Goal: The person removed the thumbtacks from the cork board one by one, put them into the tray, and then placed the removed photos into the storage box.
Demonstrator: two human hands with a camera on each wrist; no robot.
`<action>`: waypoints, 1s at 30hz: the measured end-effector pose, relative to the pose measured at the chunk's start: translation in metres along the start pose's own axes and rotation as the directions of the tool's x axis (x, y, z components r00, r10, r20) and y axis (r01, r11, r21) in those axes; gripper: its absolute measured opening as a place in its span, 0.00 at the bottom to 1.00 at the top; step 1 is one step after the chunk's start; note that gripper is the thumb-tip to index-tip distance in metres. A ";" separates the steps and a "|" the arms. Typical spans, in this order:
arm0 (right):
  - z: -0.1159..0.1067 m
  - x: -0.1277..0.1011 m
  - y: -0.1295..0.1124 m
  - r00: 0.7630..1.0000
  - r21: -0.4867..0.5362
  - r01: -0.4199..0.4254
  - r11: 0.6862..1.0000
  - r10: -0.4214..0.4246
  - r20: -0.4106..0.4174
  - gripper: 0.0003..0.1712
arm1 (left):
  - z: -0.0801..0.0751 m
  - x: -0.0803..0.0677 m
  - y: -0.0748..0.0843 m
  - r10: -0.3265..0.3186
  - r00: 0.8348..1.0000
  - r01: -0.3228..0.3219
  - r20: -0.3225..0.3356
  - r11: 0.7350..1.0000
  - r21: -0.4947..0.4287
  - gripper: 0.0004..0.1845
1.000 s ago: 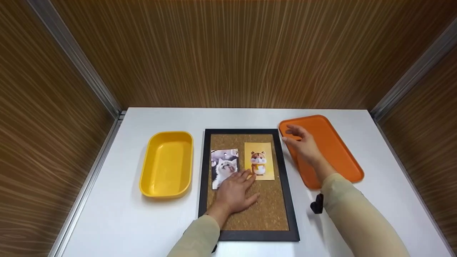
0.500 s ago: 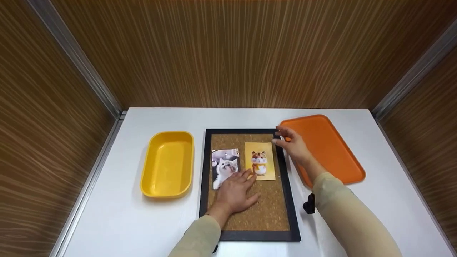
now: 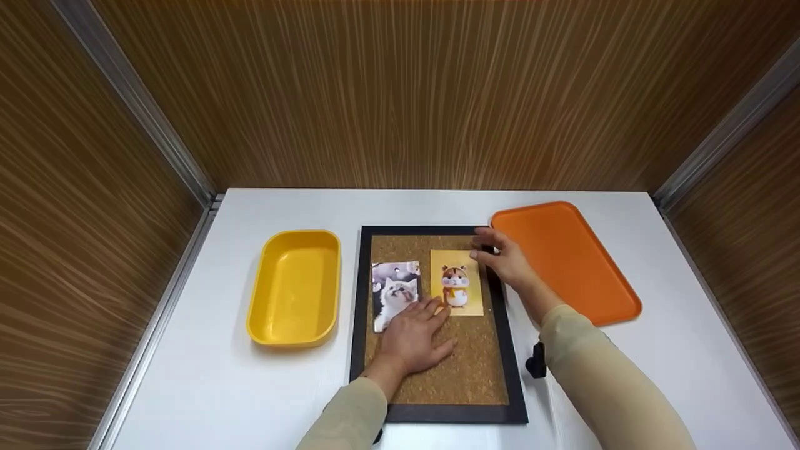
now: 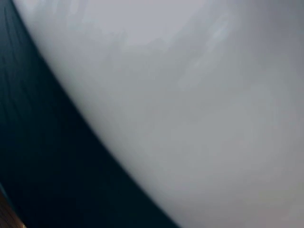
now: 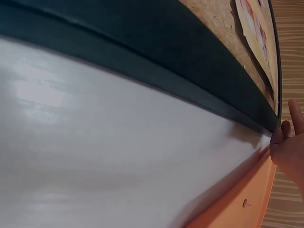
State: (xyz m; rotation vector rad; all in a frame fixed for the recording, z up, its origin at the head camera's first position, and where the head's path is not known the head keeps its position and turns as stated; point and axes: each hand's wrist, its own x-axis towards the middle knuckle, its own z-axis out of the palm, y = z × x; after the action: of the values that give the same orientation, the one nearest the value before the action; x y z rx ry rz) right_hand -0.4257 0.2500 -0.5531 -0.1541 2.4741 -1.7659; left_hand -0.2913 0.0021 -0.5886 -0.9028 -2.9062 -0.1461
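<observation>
In the head view my left hand lies flat with spread fingers on a black-framed cork board. It covers the lower right of a kitten photo, which has a small pale dot near its top. Its fingertips reach the lower left edge of a yellow hamster card. Over that card's upper right corner, my right hand has its thumb and bent fingers close to the card. I cannot tell whether something small is pinched there. The left wrist view shows only frame edge and tabletop.
A yellow bin stands left of the board. To the right, an orange tray lies slanted, close to the board's upper right corner. On this tray a small thumbtack shows in the right wrist view. Wood-grain panels surround the white table.
My right hand has moved left and slightly down, from over the orange tray to the hamster card's upper right corner. The left hand stays in place on the board.
</observation>
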 end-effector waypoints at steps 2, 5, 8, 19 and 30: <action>0.000 -0.001 0.002 1.000 0.017 0.008 1.000 -0.008 0.008 0.33 | 0.000 0.000 0.000 -0.002 1.000 0.002 0.007 1.000 0.006 0.38; 0.000 -0.002 0.004 1.000 0.008 0.010 1.000 -0.011 0.021 0.33 | -0.001 0.000 0.001 -0.004 1.000 0.004 0.015 1.000 0.013 0.38; -0.001 -0.003 0.005 0.999 -0.024 -0.014 1.000 0.015 0.036 0.33 | -0.001 0.000 0.001 -0.005 1.000 0.004 0.022 1.000 0.014 0.38; 0.000 -0.004 0.009 0.998 -0.071 -0.029 0.997 0.033 0.060 0.32 | -0.002 0.000 0.001 -0.004 1.000 0.004 0.028 1.000 0.015 0.39; 0.002 -0.005 0.011 0.998 -0.054 0.002 0.999 0.001 0.065 0.31 | -0.001 0.001 0.000 -0.002 0.999 0.002 0.034 1.000 0.011 0.38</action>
State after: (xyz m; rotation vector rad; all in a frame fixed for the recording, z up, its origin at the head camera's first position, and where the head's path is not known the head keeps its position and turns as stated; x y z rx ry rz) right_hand -0.4206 0.2521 -0.5640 -0.2131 2.4770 -1.6672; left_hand -0.2921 0.0022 -0.5874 -0.9101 -2.9363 -0.1161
